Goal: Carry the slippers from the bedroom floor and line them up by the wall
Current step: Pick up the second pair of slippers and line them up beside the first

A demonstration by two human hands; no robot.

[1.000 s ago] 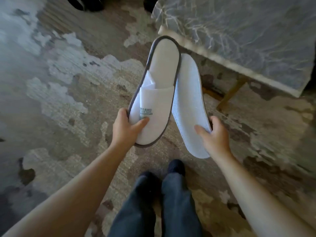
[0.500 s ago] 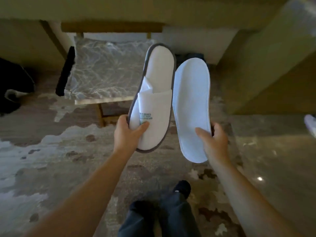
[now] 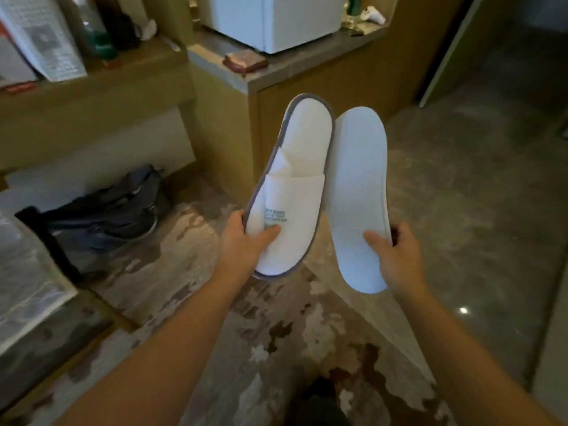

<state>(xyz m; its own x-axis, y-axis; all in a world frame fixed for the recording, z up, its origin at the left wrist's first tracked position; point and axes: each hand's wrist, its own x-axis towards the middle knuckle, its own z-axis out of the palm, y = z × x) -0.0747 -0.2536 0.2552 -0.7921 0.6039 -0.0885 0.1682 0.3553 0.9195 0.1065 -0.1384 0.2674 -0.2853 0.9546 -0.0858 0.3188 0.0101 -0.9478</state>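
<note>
I hold two white hotel slippers in the air in front of me. My left hand (image 3: 246, 241) grips the toe end of the left slipper (image 3: 295, 186), which has grey trim and faces me with its upper and small green print. My right hand (image 3: 396, 256) grips the right slipper (image 3: 358, 195), which shows its plain white sole. The two slippers stand upright, heels up, side by side and nearly touching.
A wooden cabinet (image 3: 307, 96) with a white appliance (image 3: 276, 20) stands ahead. A dark bag (image 3: 107, 210) lies under a shelf at left. A marble table edge (image 3: 27, 296) is at far left. Patterned carpet (image 3: 215, 333) meets glossy stone floor (image 3: 476, 210) at right, by a doorway.
My view has swung to the right, from the marble table to the cabinet and the stone floor. Both hands keep the same hold on the slippers.
</note>
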